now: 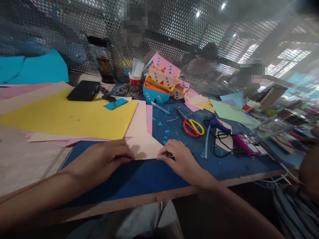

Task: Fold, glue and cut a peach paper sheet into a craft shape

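Note:
A pale peach sheet of paper (146, 146) lies on the blue tabletop in front of me, its near edge running between my hands. My left hand (113, 154) pinches that edge at its left end, fingertips closed on the paper. At the right end, my right hand (175, 154) grips the same edge between thumb and curled fingers. Just behind, a large yellow sheet (99, 116) rests on peach and pink sheets. Scissors (191, 126) with red and yellow handles lie beyond my right hand, near small blue paper scraps (166, 131).
Folded paper boxes (161, 78) are stacked at the back beside a red and white cup (135, 79). A black power bank (83, 90) and keys (107, 94) sit on the sheets. A blue glue gun (219, 124) with a black cord lies rightward. Another person's arm shows at far right.

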Tool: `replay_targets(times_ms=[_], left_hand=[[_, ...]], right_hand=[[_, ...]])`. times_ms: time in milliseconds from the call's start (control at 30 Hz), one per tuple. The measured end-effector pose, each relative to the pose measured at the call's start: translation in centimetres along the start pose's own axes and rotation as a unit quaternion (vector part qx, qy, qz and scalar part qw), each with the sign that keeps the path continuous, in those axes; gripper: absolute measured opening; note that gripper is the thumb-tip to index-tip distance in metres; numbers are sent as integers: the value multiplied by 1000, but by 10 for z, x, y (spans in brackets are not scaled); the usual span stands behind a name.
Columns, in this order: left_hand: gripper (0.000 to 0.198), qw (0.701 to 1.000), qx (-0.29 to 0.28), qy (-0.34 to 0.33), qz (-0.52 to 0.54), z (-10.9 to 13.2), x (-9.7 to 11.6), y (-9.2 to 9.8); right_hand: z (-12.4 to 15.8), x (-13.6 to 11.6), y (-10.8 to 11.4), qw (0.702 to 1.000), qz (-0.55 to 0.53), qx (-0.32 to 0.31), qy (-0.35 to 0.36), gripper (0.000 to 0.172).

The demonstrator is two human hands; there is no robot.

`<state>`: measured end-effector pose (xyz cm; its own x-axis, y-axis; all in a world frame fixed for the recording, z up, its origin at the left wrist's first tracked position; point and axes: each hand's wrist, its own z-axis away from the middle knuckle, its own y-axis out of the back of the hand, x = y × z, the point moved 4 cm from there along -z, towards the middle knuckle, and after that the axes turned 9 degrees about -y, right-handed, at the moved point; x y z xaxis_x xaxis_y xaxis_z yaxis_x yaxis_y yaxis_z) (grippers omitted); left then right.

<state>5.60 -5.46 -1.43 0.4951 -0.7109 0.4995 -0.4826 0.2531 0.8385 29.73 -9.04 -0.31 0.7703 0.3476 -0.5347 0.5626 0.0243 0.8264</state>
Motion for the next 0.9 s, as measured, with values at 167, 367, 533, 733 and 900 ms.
replay_targets(times_ms=[167,367,533,733,900], left_hand=[[21,1000,4,-20,-19,-2,2,1],[26,994,27,-60,-92,2,1,-4],[28,972,59,-140,-182,5,12,-6],[37,943,64,-211,-248,12,18,-13],[47,945,33,-184,-268,16,24,-16]], right_hand=[[-2,5,-1,999,5,9,-36,10],[-4,5,0,998,2,17,-65,18],[-3,4,-1,998,25,28,-59,18],[0,1,-2,996,72,34,-35,14],[-1,-1,-3,997,71,19,-36,13]])
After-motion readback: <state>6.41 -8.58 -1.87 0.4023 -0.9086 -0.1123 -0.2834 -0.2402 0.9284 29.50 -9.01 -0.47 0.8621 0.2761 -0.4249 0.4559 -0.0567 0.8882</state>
